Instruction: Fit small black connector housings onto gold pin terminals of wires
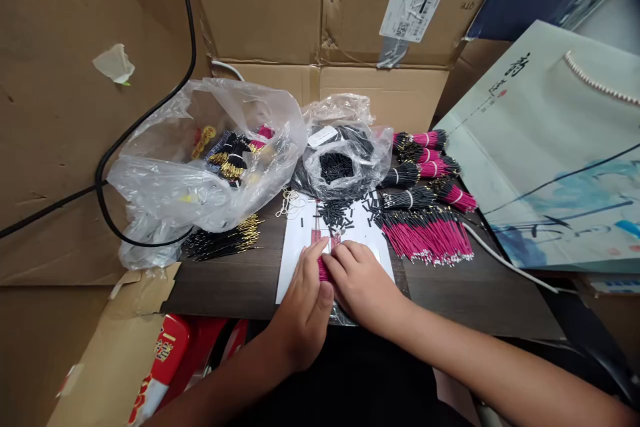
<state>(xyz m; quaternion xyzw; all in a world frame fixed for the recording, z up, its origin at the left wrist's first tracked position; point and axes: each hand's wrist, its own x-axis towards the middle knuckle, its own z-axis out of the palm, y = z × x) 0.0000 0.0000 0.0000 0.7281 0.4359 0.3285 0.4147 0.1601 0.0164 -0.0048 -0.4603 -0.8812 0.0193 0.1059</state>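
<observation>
A small group of pink wires (323, 270) lies between my hands, over a white sheet (289, 278). My left hand (304, 303) is cupped along its left side, fingers pressed together and pointing away from me. From the right, my right hand (363, 280) curls over the same wires, its fingertips close to the left hand's. The fingers hide most of the wires and their far ends. Just beyond the fingertips, short black tubes (337, 212) lie scattered on the sheet, spilling from an opened clear bag (373, 159) full of them.
Pink-and-black wires (430, 237) lie fanned out at right, with tied bundles (410, 198) behind. Black wires with gold tips (225, 240) lie at left under a large plastic bag (165, 180). A black cable (103, 203) hangs at left; a paper bag (555, 167) stands right. Cardboard walls the back.
</observation>
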